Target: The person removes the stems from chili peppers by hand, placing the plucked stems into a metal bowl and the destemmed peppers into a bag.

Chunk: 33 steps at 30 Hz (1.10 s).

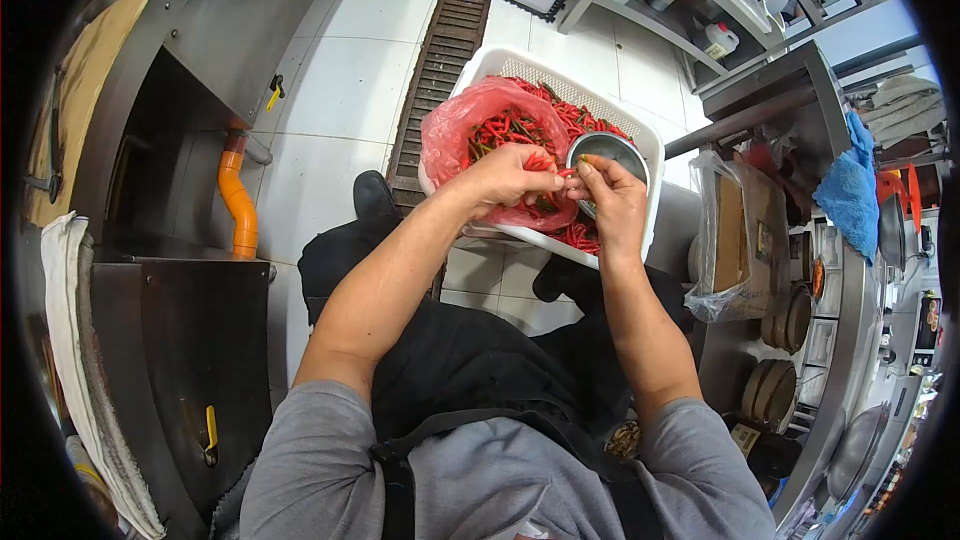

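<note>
My left hand (515, 178) and my right hand (612, 188) meet over a white plastic basket (655, 155), their fingertips pinched on a small red chili pepper (567, 173). Beneath my left hand lies a pink plastic bag (445, 135), its mouth spread around red chili peppers (505, 130) with green stems. A round metal bowl (622, 152) sits in the basket on the right, partly behind my right hand. More loose red chilies (585, 120) fill the basket around the bag and bowl. My fingers cover part of the held pepper.
A floor drain grate (425, 80) runs past the basket's left side. At left stand steel cabinets (180, 340) with an orange pipe (237, 200). To the right are a plastic-wrapped cardboard box (745, 235), a blue cloth (847, 185) and steel shelving (690, 40).
</note>
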### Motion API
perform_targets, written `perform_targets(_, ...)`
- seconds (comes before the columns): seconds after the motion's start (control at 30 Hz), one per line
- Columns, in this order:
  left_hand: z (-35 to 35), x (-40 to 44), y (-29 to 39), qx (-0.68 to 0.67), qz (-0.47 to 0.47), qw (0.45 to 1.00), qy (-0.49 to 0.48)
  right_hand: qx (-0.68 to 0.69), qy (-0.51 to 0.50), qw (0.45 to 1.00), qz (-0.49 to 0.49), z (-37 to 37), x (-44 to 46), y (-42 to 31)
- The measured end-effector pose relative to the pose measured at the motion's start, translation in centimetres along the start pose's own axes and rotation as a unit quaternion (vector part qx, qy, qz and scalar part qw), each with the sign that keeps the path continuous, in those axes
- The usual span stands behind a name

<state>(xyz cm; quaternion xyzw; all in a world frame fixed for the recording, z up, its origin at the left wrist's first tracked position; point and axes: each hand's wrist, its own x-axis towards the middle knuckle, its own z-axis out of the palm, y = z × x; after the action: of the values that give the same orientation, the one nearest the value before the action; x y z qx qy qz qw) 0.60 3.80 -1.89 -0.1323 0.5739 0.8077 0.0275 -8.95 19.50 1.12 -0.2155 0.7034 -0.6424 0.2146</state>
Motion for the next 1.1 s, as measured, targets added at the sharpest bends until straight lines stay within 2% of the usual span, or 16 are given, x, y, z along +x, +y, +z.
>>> perform_targets(0.1,-1.0,0.3,0.1,-0.029,-0.008,0.999,0.014,-0.016,-0.037,0.999,0.009,-0.3,0.0,0.4)
perform_targets(0.17,-0.9,0.3,0.1,-0.032,-0.005,0.999,0.030,-0.145,-0.092,0.985,-0.010,-0.4,-0.1,0.6)
perform_targets(0.3,-0.6,0.3,0.2,-0.039,0.009,0.997,0.071,-0.189,-0.115,0.975,0.000,-0.3,-0.3,0.4)
perform_targets(0.4,-0.8,0.2,0.2,-0.071,0.008,0.996,0.062,-0.220,-0.140,0.965,-0.017,0.0,-0.9,0.0)
perform_targets(0.5,-1.0,0.3,0.2,-0.066,-0.009,0.997,0.036,-0.320,-0.143,0.915,-0.202,0.4,-1.3,-0.6)
perform_targets(0.63,-1.3,0.1,0.4,-0.059,-0.033,0.998,0.008,-0.357,-0.179,0.882,-0.249,0.3,-1.8,-0.9)
perform_targets(0.7,-2.0,0.2,1.2,-0.110,-0.004,0.990,0.092,-0.360,-0.155,0.883,-0.259,-0.7,-1.3,-1.0)
perform_targets(0.73,-2.9,0.0,1.6,-0.158,0.046,0.983,0.082,-0.345,-0.121,0.899,-0.241,-1.5,-0.9,-1.2)
perform_targets(0.8,-4.3,-0.7,2.6,-0.274,0.072,0.955,0.088,-0.357,-0.036,0.927,-0.107,-3.3,0.1,-1.3)
perform_targets(0.83,-4.6,-0.8,2.7,-0.275,0.073,0.954,0.089,-0.359,-0.037,0.927,-0.107,-4.6,0.9,-0.8)
perform_targets(0.9,-5.0,-0.9,2.9,-0.370,0.088,0.921,0.088,-0.589,-0.035,0.791,-0.163,-7.1,2.3,0.8)
perform_targets(1.03,-5.0,-0.6,2.5,-0.360,0.087,0.925,0.089,-0.577,-0.011,0.799,-0.169,-7.5,2.3,1.0)
perform_targets(1.1,-4.8,-0.4,2.5,-0.324,0.104,0.936,0.090,-0.507,0.002,0.830,-0.233,-6.1,2.2,0.7)
